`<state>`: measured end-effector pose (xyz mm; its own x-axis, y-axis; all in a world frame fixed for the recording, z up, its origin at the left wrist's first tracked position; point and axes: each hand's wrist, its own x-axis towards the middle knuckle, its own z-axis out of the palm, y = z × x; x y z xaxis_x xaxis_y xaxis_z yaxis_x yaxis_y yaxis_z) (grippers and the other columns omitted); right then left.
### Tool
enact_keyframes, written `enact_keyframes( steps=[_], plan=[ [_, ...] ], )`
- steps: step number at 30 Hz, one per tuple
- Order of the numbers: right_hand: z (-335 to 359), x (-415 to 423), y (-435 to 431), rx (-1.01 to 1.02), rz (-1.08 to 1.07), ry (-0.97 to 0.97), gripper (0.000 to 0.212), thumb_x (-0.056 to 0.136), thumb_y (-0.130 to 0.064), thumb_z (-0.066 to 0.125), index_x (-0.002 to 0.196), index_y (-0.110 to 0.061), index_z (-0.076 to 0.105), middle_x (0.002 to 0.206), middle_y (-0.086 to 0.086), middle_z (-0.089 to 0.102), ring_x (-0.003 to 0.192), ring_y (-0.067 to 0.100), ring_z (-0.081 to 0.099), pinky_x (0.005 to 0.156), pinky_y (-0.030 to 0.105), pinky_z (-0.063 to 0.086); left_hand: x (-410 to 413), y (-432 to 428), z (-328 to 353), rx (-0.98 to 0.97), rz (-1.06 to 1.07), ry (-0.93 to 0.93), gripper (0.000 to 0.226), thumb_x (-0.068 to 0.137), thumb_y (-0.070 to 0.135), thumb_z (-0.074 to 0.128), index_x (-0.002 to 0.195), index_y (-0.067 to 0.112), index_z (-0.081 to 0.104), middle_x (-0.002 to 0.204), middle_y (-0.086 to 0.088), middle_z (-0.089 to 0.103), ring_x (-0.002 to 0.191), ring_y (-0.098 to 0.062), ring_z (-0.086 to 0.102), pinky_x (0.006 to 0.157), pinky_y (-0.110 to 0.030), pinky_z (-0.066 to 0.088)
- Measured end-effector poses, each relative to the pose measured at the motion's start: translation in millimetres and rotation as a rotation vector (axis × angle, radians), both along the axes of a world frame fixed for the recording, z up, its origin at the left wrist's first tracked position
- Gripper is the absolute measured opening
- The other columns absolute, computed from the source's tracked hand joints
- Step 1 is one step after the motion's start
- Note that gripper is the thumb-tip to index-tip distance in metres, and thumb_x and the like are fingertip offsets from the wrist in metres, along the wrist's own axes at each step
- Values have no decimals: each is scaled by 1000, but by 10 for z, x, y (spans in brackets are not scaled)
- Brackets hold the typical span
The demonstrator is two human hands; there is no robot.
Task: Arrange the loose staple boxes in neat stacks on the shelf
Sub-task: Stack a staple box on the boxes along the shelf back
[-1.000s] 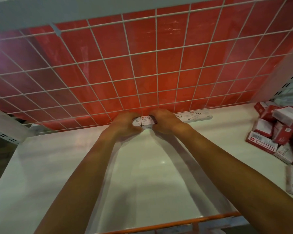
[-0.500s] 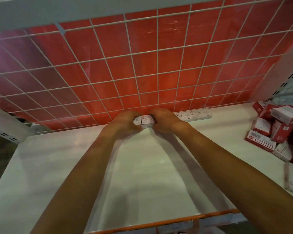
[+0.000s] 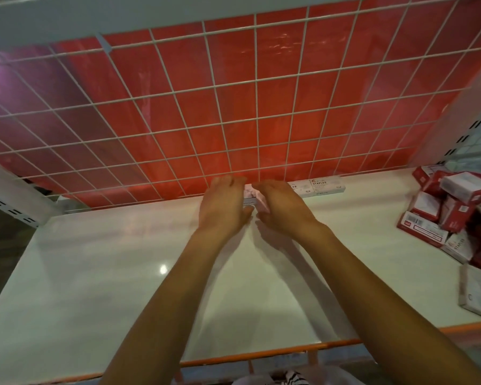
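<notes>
Where the white shelf [image 3: 100, 273] meets its wire grid [image 3: 256, 107], with a red panel [image 3: 233, 79] behind and an orange rail [image 3: 261, 354] along the front edge, the left hand [image 3: 225, 209] and right hand [image 3: 282, 211] meet at mid back edge, fingers of both curled round a box [image 3: 251, 195] between them. It is blurred and mostly hidden, so its long axis cannot be told; just to its right a row [image 3: 326, 185] lies long axis along the back edge, labels up, and a pile [image 3: 428, 207] sits jumbled at the right edge.
</notes>
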<state>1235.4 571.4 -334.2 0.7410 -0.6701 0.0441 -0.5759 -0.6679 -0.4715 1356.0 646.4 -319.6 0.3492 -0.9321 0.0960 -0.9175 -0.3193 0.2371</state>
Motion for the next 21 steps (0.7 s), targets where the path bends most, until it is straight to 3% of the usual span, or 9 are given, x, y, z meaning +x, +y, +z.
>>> enact_keyframes(
  steps=[8,13,21],
  plan=[
    [75,-608,88,6,-94,24,58,89,-20,62,142,-19,39,145,2,42,131,21,35,107,30,29,-669,-46,-35,19,-42,23,54,90,35,61,139,21,43,140,-2,46,128,-24,38,104,-35,33],
    [72,-1066,104,19,-138,48,54,86,-13,59,138,-17,45,139,4,49,127,23,40,102,29,33,-1133,-113,-75,38,-82,69,49,89,29,58,136,23,46,135,-1,51,122,-23,44,97,-34,38],
    [26,-1776,38,41,-228,91,47,91,-19,57,137,-18,45,140,3,46,126,21,41,101,30,34,-1818,-262,-151,15,-129,145,43,88,29,60,131,26,52,126,2,59,112,-20,54,93,-33,45]
  ],
)
